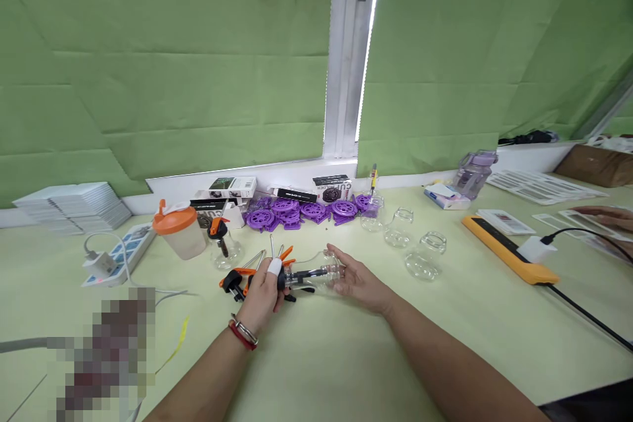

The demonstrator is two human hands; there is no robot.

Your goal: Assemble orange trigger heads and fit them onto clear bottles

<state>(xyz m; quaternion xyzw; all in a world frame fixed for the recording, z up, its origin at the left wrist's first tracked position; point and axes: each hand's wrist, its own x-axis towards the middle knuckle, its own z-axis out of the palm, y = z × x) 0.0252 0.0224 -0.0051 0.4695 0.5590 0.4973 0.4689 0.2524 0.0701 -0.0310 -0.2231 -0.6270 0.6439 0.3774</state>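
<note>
A clear glass bottle (321, 266) lies sideways between my two hands, its neck to the left. My right hand (364, 282) is closed round its wide base end. At the neck, my left hand (262, 295) grips a black bottle top (281, 278), whose dark inner tube reaches into the glass. The thumb of that hand wears a white cover. Several loose orange-and-black bottle tops (231, 282) with metal rods are heaped beside and behind my left hand. Behind them stands a glass bottle (227, 254) with such a top on. My fingers hide part of the held top.
Three open glass bottles (424, 265) stand at right, one with a yellow tool in it. Purple wheel-shaped parts (301, 211) and small boxes line the window. An orange-lidded cup (180, 234) and power strips (509, 247) flank the workspace. A co-worker's hand (606, 216) shows far right.
</note>
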